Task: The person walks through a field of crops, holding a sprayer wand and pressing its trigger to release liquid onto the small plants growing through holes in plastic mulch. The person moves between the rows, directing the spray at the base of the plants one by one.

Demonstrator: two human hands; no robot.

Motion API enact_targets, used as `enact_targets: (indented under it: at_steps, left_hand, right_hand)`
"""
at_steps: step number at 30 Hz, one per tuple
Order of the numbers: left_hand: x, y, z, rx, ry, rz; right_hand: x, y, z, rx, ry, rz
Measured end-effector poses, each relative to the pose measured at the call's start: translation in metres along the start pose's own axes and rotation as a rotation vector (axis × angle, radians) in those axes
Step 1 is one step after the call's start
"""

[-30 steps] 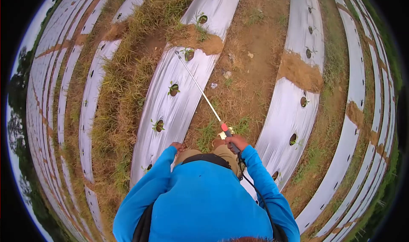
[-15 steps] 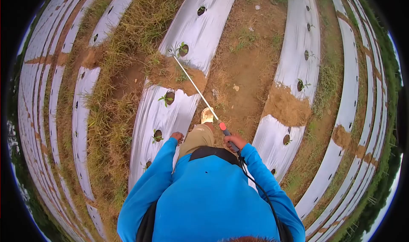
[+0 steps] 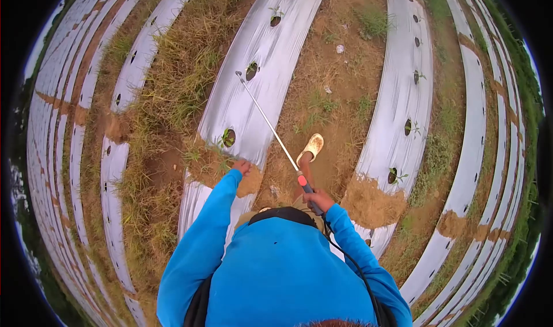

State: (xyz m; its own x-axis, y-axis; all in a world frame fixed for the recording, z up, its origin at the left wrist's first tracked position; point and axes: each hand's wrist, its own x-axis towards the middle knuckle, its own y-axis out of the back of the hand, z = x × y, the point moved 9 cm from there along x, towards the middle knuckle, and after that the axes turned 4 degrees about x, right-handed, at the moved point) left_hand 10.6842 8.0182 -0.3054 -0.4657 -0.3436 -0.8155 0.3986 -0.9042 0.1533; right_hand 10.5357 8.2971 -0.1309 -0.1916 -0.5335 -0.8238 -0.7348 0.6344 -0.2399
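Observation:
My right hand [image 3: 318, 201] is closed around the dark grey handle of a sprayer wand [image 3: 266, 118], which has a red-orange part near its front. From the handle a black hose [image 3: 352, 259] runs back along my right sleeve. The wand's thin pale tube points forward and left, and its nozzle [image 3: 238, 73] hovers beside a planting hole [image 3: 252, 70] in the white plastic-covered bed [image 3: 253, 105]. A seedling [image 3: 226, 138] stands in the nearer hole. My left hand [image 3: 242, 167] hangs empty over the bed's soil-covered patch, fingers loosely bent and somewhat apart.
A foot in a pale clog [image 3: 311, 147] is on the dirt path [image 3: 322, 114] between two beds. Another plastic-covered bed [image 3: 397, 91] with seedlings runs on the right, with a soil mound [image 3: 373, 203] across it. Dry grass [image 3: 167, 91] lines the left side.
I have moved forward along the path, so holes and soil patches sit lower in view. The nozzle is now past the soil patch, at a farther hole. My left hand has swung forward.

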Motion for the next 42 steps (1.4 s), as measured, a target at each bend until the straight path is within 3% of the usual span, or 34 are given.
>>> enact_targets:
  at_steps: [1,3,5,7,9,10,12,13,19,22,24,25,28,29,31,33,36,38,40,42]
  left_hand:
    - [0.011,-0.004,-0.004,0.02,0.006,0.01]
    - [0.055,-0.005,0.016,0.009,0.045,0.004]
    - [0.036,-0.024,-0.015,-0.038,0.179,-0.075]
    - [0.064,-0.024,0.042,-0.047,0.138,-0.097]
    - [0.075,-0.017,0.122,0.358,-0.264,0.12]
    - [0.086,-0.018,0.157,0.356,-0.273,0.125]
    - [0.101,-0.026,0.203,0.285,0.083,-0.006]
    - [0.107,-0.027,0.236,0.202,0.187,0.026]
    - [0.226,-0.047,0.377,0.067,0.228,0.031]
    - [0.305,-0.071,0.407,0.111,0.318,0.006]
    - [0.355,-0.088,0.451,0.112,0.164,-0.108]
    - [0.392,-0.093,0.459,0.347,0.12,-0.109]
    - [0.516,-0.116,0.51,0.836,-0.448,-0.047]
    - [0.525,-0.114,0.543,0.588,-0.316,-0.123]
    - [0.474,-0.11,0.691,0.063,-0.037,-0.172]
    - [0.504,-0.105,0.775,0.078,-0.058,-0.143]
    - [0.56,-0.094,0.859,0.12,-0.091,-0.102]
    - [0.604,-0.089,0.909,0.154,-0.112,-0.066]
    - [0.631,-0.085,0.924,0.165,0.101,0.005]
    - [0.639,-0.086,0.959,0.183,0.125,0.045]
  right_hand:
    - [0.023,0.018,-0.004,0.006,0.007,-0.018]
    - [0.074,0.07,-0.069,-0.219,0.332,0.031]
    - [0.063,0.093,-0.117,-0.193,0.17,-0.023]
    - [0.072,0.12,-0.193,-0.196,0.043,-0.088]
    - [0.082,0.144,-0.245,-0.219,0.036,-0.086]
    - [0.091,0.16,-0.268,-0.237,0.023,-0.07]
    - [0.12,0.191,-0.299,-0.231,0.009,-0.057]
    - [0.13,0.2,-0.32,-0.178,0.012,-0.072]
    - [0.207,0.257,-0.41,-0.023,0.029,-0.116]
    - [0.225,0.294,-0.479,-0.084,-0.021,-0.113]
    - [0.243,0.324,-0.532,-0.133,-0.015,-0.111]
    - [0.246,0.335,-0.553,-0.173,-0.021,-0.128]
    - [0.254,0.374,-0.636,-0.205,-0.008,-0.111]
    - [0.262,0.388,-0.656,-0.199,-0.022,-0.11]
    - [0.289,0.42,-0.701,-0.249,0.07,-0.08]
    - [0.313,0.445,-0.752,-0.292,0.154,-0.055]
    - [0.352,0.479,-0.814,-0.155,-0.008,-0.086]
    - [0.396,0.503,-0.864,-0.131,0.131,-0.092]
    - [0.428,0.531,-0.907,-0.159,0.116,-0.115]
    - [0.436,0.559,-0.966,-0.138,0.11,-0.122]
